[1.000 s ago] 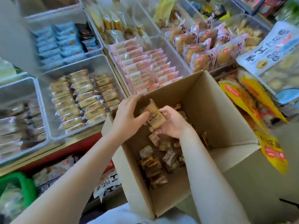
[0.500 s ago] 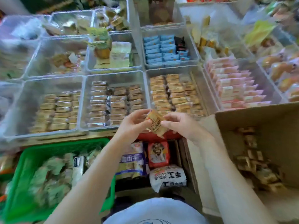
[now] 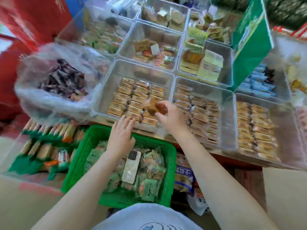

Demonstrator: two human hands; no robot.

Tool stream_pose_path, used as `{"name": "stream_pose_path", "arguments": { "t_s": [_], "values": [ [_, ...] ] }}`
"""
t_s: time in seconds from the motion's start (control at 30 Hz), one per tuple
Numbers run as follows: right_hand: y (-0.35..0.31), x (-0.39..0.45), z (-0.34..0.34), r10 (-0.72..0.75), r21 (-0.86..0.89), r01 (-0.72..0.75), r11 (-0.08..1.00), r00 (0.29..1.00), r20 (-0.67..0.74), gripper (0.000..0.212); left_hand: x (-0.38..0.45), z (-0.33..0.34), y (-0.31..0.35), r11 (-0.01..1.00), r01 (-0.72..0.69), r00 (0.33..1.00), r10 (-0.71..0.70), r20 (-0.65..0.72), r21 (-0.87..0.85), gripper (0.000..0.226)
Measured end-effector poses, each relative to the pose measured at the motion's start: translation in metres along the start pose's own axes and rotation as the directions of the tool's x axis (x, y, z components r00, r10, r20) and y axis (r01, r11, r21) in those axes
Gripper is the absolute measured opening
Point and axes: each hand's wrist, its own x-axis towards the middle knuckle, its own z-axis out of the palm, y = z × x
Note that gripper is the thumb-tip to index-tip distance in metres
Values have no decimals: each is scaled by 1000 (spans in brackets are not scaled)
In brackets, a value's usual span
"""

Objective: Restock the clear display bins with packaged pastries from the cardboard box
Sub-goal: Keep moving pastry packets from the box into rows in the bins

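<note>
So the right hand (image 3: 172,116) was pinching a small tan pastry in a clear wrapper (image 3: 152,105), holding it right over the near right corner of the clear plastic bin with rows of tan wrapped pastries (image 3: 116,70). The left hand (image 3: 122,135) had nothing in it, fingers straight and spread, hovering just at that bin's front edge. Progress-wise I'd say midway: that bin was mostly lined up, but its back strip looked bare, so there was room for plenty more. The neighbouring clear bin of darker wrapped pastries (image 3: 227,117) looked pretty full. The cardboard box wasn't really in view. A green plastic mesh basket (image 3: 172,156) with a white phone (image 3: 131,168) on top sat just below the hands, so not much elbow room down there.
</note>
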Motion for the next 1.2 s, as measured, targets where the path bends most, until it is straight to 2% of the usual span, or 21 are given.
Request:
{"name": "stream_pose_path", "arguments": {
  "t_s": [0.07, 0.13, 0.17, 0.2, 0.27, 0.4, 0.5, 0.57, 0.63, 0.7, 0.8, 0.9, 0.97, 1.03, 1.1, 1.17, 1.2],
  "values": [
    [-4, 18, 17, -60, -289, 90, 953, 992, 111, 32, -1, 4, -5, 999, -35, 997, 33, 63, 23, 82],
    [-2, 31, 34, 9, -591, 164, 790, 960, 279, 23, 0, 2, -7, 999, -34, 993, 31, 113, 29, 82],
    [1, 35, 42, 67, -671, 183, 719, 942, 329, 18, 1, 0, -6, 999, -29, 992, 26, 125, 22, 82],
    [6, 38, 49, 117, -697, 177, 695, 929, 352, 16, 1, -1, -6, 1000, -27, 991, 24, 135, 16, 82],
    [15, 43, 58, 157, -681, 127, 721, 927, 340, 17, 2, -2, -7, 1000, -22, 988, 18, 153, 19, 83],
    [21, 49, 63, 140, -652, 129, 747, 928, 344, 15, 2, 0, -6, 999, -22, 987, 17, 161, 32, 85],
    [15, 40, 54, 40, -580, 149, 801, 953, 299, 17, 3, -3, 0, 1000, 7, 985, -11, 170, 22, 84],
    [11, 24, 42, -101, -487, 195, 851, 972, 213, 17, 4, -10, 9, 998, 51, 991, -48, 125, -25, 75],
    [14, -3, 22, -163, -292, 180, 939, 983, 83, 15, 2, -16, 29, 992, 55, 998, -55, 4, -116, 57],
    [28, -36, -10, -119, -92, 116, 989, 992, -30, 15, -1, -19, 66, 972, 18, 996, -39, -85, -236, 39],
    [72, -92, -80, 8, 71, 10, 997, 966, -260, 15, -5, -12, 151, 935, -97, 995, 91, -36, -342, 25],
    [136, -150, -162, 195, 203, -103, 974, 836, -513, 18, -7, 17, 250, 890, -185, 965, 244, 94, -416, 19],
    [190, -190, -211, 345, 307, -186, 933, 701, -624, 20, -17, 44, 319, 863, -187, 930, 310, 198, -470, 15],
    [255, -227, -249, 505, 447, -245, 860, 531, -680, 23, -34, 72, 385, 851, -197, 893, 360, 269, -487, 19],
    [323, -258, -274, 665, 586, -316, 746, 387, -639, 21, -48, 97, 446, 860, -283, 868, 417, 268, -424, 34],
    [386, -283, -290, 799, 658, -455, 601, 308, -517, 19, -56, 116, 501, 824, -448, 836, 524, 164, -346, 45],
    [415, -294, -296, 849, 662, -533, 526, 282, -448, 17, -56, 125, 528, 780, -547, 798, 595, 90, -303, 49]
  ]
}}
